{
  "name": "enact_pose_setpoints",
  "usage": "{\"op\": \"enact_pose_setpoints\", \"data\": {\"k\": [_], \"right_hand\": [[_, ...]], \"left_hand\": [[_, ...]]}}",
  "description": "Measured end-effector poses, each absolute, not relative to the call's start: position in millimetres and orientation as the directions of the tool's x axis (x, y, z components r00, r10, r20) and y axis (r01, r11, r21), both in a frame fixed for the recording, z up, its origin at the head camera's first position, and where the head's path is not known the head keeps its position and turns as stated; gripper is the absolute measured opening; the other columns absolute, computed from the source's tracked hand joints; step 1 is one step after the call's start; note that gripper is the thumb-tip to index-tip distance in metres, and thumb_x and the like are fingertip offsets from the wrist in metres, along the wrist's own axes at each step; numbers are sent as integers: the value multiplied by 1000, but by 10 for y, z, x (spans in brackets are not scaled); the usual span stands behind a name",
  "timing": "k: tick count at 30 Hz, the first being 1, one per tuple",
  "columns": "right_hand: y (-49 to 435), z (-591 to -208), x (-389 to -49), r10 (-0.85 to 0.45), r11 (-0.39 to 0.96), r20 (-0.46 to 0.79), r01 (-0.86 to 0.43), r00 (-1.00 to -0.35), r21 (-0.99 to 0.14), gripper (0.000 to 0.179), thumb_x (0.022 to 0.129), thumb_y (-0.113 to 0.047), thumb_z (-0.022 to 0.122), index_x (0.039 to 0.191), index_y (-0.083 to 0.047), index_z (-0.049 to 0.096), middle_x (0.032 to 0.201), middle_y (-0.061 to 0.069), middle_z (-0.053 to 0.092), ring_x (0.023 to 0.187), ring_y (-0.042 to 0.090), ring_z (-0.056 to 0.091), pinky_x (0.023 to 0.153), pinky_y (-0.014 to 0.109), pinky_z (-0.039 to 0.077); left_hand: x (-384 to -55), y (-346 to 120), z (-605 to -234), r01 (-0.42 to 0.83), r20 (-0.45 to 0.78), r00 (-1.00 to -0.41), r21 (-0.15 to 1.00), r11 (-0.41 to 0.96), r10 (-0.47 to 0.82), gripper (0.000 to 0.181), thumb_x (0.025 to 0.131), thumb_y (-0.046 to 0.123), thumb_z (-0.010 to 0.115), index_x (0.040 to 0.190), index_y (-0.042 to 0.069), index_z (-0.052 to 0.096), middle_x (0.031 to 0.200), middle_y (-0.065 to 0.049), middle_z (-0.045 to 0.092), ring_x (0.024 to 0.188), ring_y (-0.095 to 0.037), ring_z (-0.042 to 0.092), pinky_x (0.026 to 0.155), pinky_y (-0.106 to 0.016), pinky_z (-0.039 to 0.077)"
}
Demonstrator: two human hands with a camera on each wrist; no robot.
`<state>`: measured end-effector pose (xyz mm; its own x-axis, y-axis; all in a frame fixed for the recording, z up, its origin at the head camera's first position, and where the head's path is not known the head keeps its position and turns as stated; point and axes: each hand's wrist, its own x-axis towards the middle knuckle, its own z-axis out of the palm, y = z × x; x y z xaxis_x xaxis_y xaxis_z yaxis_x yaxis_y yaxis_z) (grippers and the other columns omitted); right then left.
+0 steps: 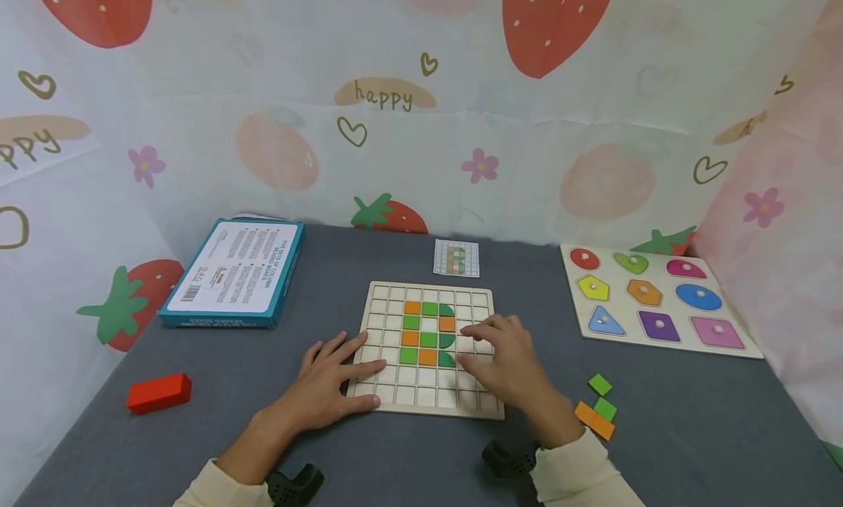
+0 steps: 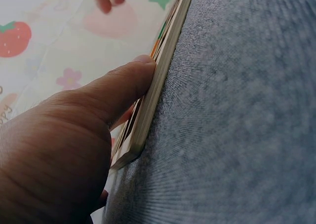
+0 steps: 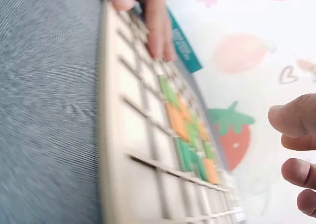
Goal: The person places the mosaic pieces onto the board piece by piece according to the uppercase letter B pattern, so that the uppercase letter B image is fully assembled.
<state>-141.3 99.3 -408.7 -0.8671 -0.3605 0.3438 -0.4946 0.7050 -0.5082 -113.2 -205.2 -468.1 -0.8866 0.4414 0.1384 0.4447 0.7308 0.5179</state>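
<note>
A wooden grid board (image 1: 426, 397) lies on the table, with orange squares, light green squares and dark green rounded pieces set in its middle cells. My left hand (image 1: 323, 386) rests on the board's left side, fingers spread, its thumb (image 2: 140, 66) at the near edge in the left wrist view. Over the board's right side hovers my right hand (image 1: 510, 357), thumb and fingers apart with nothing between them. In the right wrist view the fingers (image 3: 296, 172) of that hand stand above the grid. A small pattern card (image 1: 456, 258) lies just behind the board.
Loose green pieces (image 1: 600, 384) and an orange piece (image 1: 595, 421) lie right of my right wrist. A shape puzzle board (image 1: 658, 302) lies at the back right. To the left are a teal box (image 1: 230, 273) and a red block (image 1: 159, 393). A printed curtain (image 1: 421, 156) hangs behind.
</note>
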Motion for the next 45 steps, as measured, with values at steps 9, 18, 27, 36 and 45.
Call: {"op": "enact_pose_setpoints", "data": {"k": [9,18,27,36,45], "right_hand": [[1336,-3758,-1275,-369,706,375,-519,-851,-482,38,79,-15,83,114,-8,71,102,3,59,96,23,46,78,46,41],[1738,-3698,-1171,-370,688,463,-572,-806,-446,41,77,-11,83,116,-10,70,101,0,58,97,23,49,76,47,43],[2103,-3819,-1123,-338,706,421,-522,-842,-477,40,79,-11,81,118,-9,69,106,4,58,99,23,49,75,49,44],[2458,-4048,-1075,-302,774,236,-382,-924,-505,39,82,-22,80,116,-8,70,108,8,58,99,29,49,79,57,42],[2709,-4267,-1075,-312,806,136,-338,-940,-486,40,80,-32,81,114,-13,71,110,7,57,97,28,48,74,49,41]], "left_hand": [[-1124,-2053,-4663,427,112,-892,529,734,438,62,84,60,64,136,27,59,155,-9,28,141,-42,16,104,-65,6],[-1127,-2049,-4649,413,100,-898,523,746,428,62,83,60,65,136,27,59,155,-8,28,141,-41,15,105,-64,5],[-1128,-2049,-4661,407,91,-902,510,758,423,63,83,61,65,136,28,59,156,-7,28,141,-41,15,105,-65,6],[-1129,-2039,-4667,405,89,-902,514,756,423,64,83,63,64,136,28,59,156,-7,28,142,-40,15,105,-64,5],[-1130,-2046,-4655,401,85,-903,515,757,420,64,83,63,64,136,28,59,156,-7,28,142,-40,15,105,-64,5]]}}
